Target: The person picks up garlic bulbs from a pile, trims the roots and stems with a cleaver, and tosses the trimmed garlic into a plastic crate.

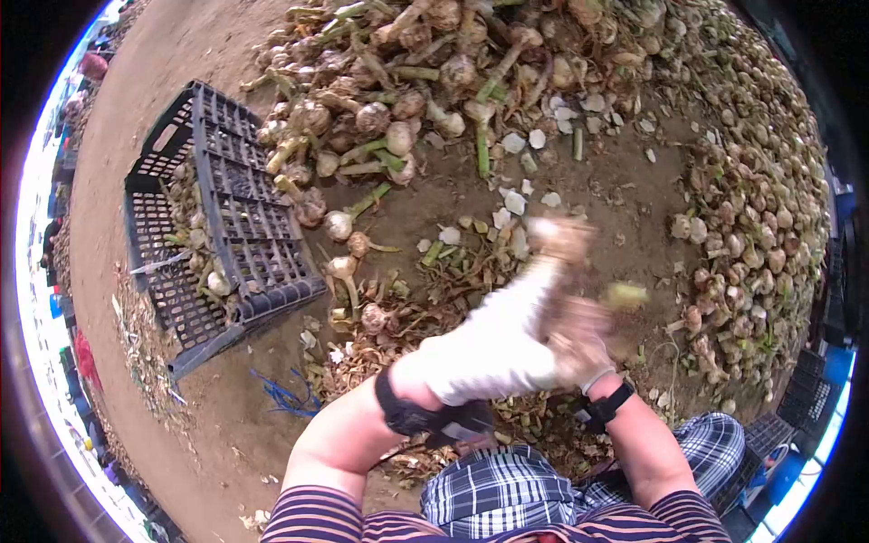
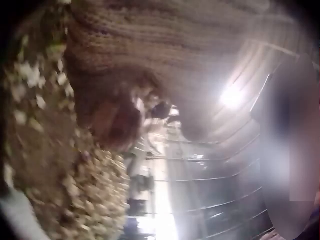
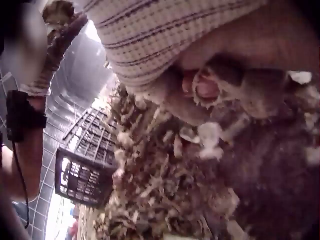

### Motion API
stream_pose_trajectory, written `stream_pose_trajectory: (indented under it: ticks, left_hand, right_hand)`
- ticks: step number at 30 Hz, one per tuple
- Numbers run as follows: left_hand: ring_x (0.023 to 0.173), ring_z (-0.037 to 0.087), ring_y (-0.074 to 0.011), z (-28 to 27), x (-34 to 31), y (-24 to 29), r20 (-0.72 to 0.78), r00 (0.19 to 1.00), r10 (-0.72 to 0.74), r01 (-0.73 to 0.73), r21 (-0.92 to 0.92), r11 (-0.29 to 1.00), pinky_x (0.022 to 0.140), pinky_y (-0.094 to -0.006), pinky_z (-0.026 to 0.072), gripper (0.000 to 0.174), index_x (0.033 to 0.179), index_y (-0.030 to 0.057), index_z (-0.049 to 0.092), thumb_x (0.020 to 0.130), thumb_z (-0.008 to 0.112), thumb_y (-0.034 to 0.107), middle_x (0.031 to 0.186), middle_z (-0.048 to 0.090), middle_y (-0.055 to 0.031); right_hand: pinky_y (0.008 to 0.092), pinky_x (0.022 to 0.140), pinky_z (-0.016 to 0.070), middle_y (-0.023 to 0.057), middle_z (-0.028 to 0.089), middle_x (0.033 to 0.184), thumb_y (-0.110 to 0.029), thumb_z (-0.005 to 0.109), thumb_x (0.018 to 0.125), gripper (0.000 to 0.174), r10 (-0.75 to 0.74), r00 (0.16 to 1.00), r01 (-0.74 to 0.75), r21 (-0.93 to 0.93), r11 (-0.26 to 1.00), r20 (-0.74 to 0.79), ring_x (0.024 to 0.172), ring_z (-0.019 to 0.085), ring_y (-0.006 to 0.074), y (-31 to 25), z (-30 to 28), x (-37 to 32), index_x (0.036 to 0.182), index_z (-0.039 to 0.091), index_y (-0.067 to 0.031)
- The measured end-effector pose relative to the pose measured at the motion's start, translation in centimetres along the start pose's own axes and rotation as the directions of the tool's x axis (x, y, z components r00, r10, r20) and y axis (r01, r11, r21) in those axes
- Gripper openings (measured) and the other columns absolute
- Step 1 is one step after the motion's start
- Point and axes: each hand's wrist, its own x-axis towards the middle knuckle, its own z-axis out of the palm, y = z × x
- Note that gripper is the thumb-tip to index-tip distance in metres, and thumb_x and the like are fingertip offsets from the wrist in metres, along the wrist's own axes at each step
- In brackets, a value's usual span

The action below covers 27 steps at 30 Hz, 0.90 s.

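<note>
My left hand (image 1: 516,330), in a white glove with a soiled front, reaches across in the head view. A blurred round garlic bulb (image 3: 60,12) is at its fingers in the right wrist view. My right hand (image 1: 579,339) lies close beside it, overlapping in the head view. In the right wrist view, the fingers (image 3: 260,90) of its striped glove are curled, with a bare fingertip through a torn end; whatever they hold is hidden. A blurred yellow-green stem piece (image 1: 626,294) appears just beyond the right hand. The left wrist view is mostly blurred glove.
A heap of garlic with stems (image 1: 453,72) lies at the far side. Trimmed bulbs (image 1: 751,244) spread along the right. A black crate (image 1: 262,204) stands tilted at left, near blue string (image 1: 285,395). Stem and skin scraps (image 1: 407,308) litter the soil around the hands.
</note>
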Motion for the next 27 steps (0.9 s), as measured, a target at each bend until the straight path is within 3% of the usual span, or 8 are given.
stream_pose_trajectory:
  ticks: [3,4,6,7,9,13,20,27]
  left_hand:
    - [0.102,0.053,-0.0142,0.6,3.1,2.7,0.214,0.702,0.679,-0.596,0.698,0.396,0.082,-0.0224,0.0484,0.065,0.133,0.0076,0.041,0.075,0.07,0.001,0.129,0.048,-0.0088]
    - [0.109,0.05,-0.0167,-3.5,5.6,2.7,-0.017,0.743,0.669,-0.445,0.734,0.514,0.083,-0.0243,0.0484,0.063,0.132,0.0095,0.043,0.075,0.069,0.0,0.13,0.048,-0.01]
    - [0.12,0.047,-0.0278,-12.4,5.8,3.1,-0.165,0.58,0.798,0.324,0.945,-0.039,0.096,-0.0391,0.0435,0.054,0.126,0.0087,0.048,0.079,0.068,0.027,0.134,0.047,-0.0132]
    - [0.122,0.046,-0.0342,-16.4,5.1,2.3,-0.403,0.56,0.724,0.592,0.806,-0.009,0.103,-0.0452,0.0367,0.06,0.125,0.0074,0.049,0.076,0.068,0.037,0.136,0.044,-0.0177]
    - [0.122,0.042,-0.0367,-24.7,3.0,-2.9,-0.326,0.642,0.694,0.644,0.721,-0.256,0.096,-0.046,0.0418,0.06,0.122,0.0111,0.047,0.072,0.069,0.037,0.126,0.046,-0.0215]
    - [0.103,0.058,-0.0374,-18.9,0.9,-1.3,-0.578,0.782,0.233,0.529,0.813,0.241,0.089,-0.0393,0.0471,0.062,0.124,0.0063,0.049,0.072,0.07,0.033,0.115,0.057,-0.0225]
    - [0.109,0.055,-0.035,-15.4,-1.6,-1.8,-0.363,0.87,0.332,0.428,0.892,-0.145,0.088,-0.041,0.0477,0.073,0.131,0.0125,0.045,0.066,0.076,0.027,0.118,0.056,-0.0197]
    - [0.128,0.038,-0.0328,-21.3,2.9,-2.9,0.257,0.949,0.183,-0.109,0.811,-0.575,0.111,-0.0488,0.0234,0.083,0.133,0.0153,0.043,0.057,0.078,0.02,0.126,0.051,-0.0143]
  right_hand:
    - [0.0426,0.073,0.0507,0.0227,0.065,0.085,-0.027,0.056,0.074,0.033,0.156,0.983,-0.178,-0.317,0.932,-0.094,0.083,0.063,0.0375,-7.3,-4.3,-0.2,0.097,0.064,-0.0039]
    - [0.043,0.07,0.0503,0.0224,0.064,0.08,-0.022,0.055,0.075,0.031,0.129,0.979,-0.165,-0.241,0.957,-0.159,0.077,0.062,0.0375,-4.4,-3.8,0.1,0.097,0.063,-0.0025]
    - [0.0405,0.067,0.0503,0.0214,0.065,0.078,-0.02,0.055,0.074,0.033,0.199,0.97,-0.211,-0.078,0.974,-0.142,0.075,0.063,0.0357,-1.9,-4.5,-0.1,0.1,0.064,-0.002]
    - [0.0396,0.066,0.0504,0.0213,0.065,0.077,-0.019,0.055,0.075,0.034,0.202,0.971,-0.202,0.006,0.979,-0.127,0.075,0.063,0.0354,0.0,-4.2,-0.2,0.102,0.064,-0.0019]
    - [0.0395,0.066,0.0505,0.0215,0.065,0.077,-0.02,0.055,0.074,0.034,0.226,0.967,-0.217,0.085,0.973,-0.118,0.075,0.063,0.0358,0.5,-3.5,-0.5,0.102,0.064,-0.0012]
    - [0.04,0.067,0.051,0.0225,0.064,0.076,-0.022,0.056,0.074,0.035,0.15,0.971,-0.15,0.019,0.989,-0.187,0.076,0.063,0.037,2.2,-0.8,0.5,0.099,0.065,0.001]
    - [0.0411,0.067,0.0506,0.0221,0.063,0.072,-0.022,0.057,0.073,0.025,0.182,0.979,-0.19,-0.084,0.978,-0.096,0.074,0.063,0.0366,-2.2,-3.2,0.4,0.086,0.065,-0.0022]
    - [0.0381,0.066,0.0498,0.0183,0.064,0.071,-0.017,0.054,0.075,0.024,0.192,0.978,-0.204,-0.162,0.965,-0.085,0.071,0.063,0.0343,-3.0,-3.1,0.6,0.09,0.064,-0.0016]
